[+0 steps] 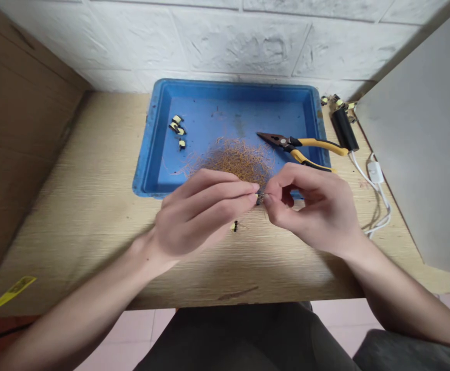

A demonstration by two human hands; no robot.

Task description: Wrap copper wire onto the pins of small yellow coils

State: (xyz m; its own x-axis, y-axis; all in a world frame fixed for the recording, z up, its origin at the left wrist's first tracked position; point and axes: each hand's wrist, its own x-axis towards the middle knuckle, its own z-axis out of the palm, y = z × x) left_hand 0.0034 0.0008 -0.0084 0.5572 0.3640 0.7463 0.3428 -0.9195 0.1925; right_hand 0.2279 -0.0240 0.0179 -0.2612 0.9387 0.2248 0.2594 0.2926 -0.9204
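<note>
My left hand (201, 214) and my right hand (310, 206) meet over the front edge of a blue tray (153, 149), fingertips pinched together on a tiny dark part (261, 198) between them. A small black and yellow component (235, 225) lies on the wooden table just below my left fingers. Inside the tray sits a heap of thin copper wire clippings (234, 159), three small yellow and black components (178, 128) at its left, and yellow-handled pliers (300, 147) resting across its right rim.
A black cylindrical device (344, 129) with a white cord and switch (375, 172) lies right of the tray, with small components beside it. A grey panel (421, 139) stands at the right, a brown board (16, 129) at the left, a white wall behind. A yellow strip (6, 296) lies at the table's left front.
</note>
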